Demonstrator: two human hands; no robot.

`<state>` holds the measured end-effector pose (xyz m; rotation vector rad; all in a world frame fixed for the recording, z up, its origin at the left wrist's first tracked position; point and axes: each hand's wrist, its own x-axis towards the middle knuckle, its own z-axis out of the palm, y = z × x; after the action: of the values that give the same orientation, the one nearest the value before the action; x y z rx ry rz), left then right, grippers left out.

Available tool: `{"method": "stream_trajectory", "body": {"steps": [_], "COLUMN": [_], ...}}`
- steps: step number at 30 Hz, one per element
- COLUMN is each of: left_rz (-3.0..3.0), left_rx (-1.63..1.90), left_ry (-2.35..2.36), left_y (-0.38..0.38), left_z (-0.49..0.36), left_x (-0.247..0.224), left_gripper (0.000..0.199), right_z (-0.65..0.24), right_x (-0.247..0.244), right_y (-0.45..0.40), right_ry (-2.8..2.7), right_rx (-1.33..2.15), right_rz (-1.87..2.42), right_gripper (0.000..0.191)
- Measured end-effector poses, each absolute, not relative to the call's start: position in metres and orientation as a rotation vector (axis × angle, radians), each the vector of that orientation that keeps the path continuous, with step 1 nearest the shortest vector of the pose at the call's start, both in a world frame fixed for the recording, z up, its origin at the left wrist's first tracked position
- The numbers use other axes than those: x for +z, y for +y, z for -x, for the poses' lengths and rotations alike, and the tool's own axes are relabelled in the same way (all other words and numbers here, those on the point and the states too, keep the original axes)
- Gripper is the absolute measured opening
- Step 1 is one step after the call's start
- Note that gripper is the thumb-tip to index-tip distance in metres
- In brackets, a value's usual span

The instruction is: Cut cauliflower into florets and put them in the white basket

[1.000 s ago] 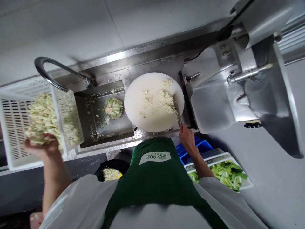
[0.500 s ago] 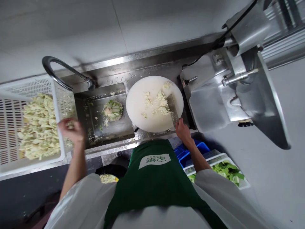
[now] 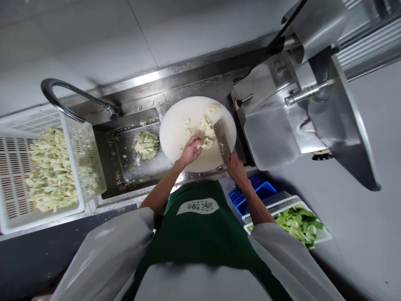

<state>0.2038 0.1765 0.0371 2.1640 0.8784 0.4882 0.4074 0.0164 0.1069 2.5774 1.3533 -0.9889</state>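
On the round white cutting board [image 3: 175, 121] lie pale cauliflower pieces [image 3: 206, 124]. My left hand [image 3: 191, 151] is over the board's lower left part, its fingers closed around a small cauliflower piece [image 3: 199, 146]. My right hand [image 3: 236, 168] grips the handle of a cleaver [image 3: 222, 139], whose wide blade rests on the right part of the board, just right of the pieces. A cauliflower head [image 3: 145, 145] with green stems sits in the metal sink [image 3: 140, 168], left of the board.
At the left stands a white basket [image 3: 80, 167] full of cut cauliflower [image 3: 53, 171]. A curved faucet [image 3: 72, 88] reaches over the sink's back. A metal slicer [image 3: 282, 113] stands right of the board. Below it are blue containers [image 3: 261, 189] and a crate of green leaves [image 3: 299, 223].
My left hand has moved right, from beside the white basket to the cutting board, and is now at the cauliflower pieces. The view has shifted slightly; my right hand still holds the cleaver.
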Motion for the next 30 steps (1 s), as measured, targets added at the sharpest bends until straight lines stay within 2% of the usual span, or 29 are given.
{"method": "stream_trajectory", "body": {"steps": [6,10,22,30], "left_rz": [-1.969,-1.870,-1.755,-1.683], "left_rx": [0.584,0.638,1.106,1.119], "left_ry": [1.352,1.481,1.277,1.305], "left_y": [0.119,0.101,0.100,0.099], "left_z": [-0.157,-0.153,-0.147,-0.144], "left_x": [0.035,0.030,0.008,0.003], "left_gripper": [0.016,0.017,0.016,0.013], "right_z": [-0.381,-0.338,-0.285,-0.282], "right_x": [0.129,0.139,0.120,0.101], "right_y": [0.028,0.048,0.067,0.082], "right_ry": [1.497,1.729,1.824,1.809], "right_rx": [-0.821,-0.887,-0.736,-0.758], "right_rz": [-2.557,-2.393,-2.120,-2.111], "right_gripper": [0.040,0.041,0.039,0.042]}}
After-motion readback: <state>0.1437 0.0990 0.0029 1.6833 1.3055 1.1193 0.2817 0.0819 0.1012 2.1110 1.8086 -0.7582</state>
